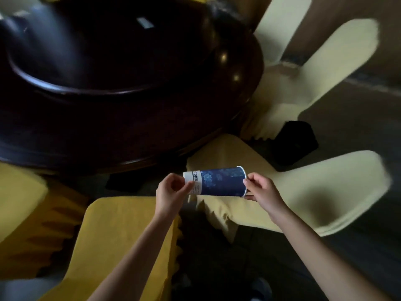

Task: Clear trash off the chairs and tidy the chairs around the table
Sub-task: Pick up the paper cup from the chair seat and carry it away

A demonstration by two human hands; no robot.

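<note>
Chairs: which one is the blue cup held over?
The nearest pale cream chair, right of the mustard-yellow chair. The blue paper cup is over its seat; the other cream chairs stand farther back.

Pale slip (pixel 145 23) on dark table (pixel 152 131)

The desk (pixel 130 131) was dark wood polished to a high gloss that caught the light along its rim, the chair covers (pixel 325 192) were plain matt cloth with pleated skirts, and the paper cup (pixel 219 181) looked smooth with a faint sheen over its blue print.
</note>
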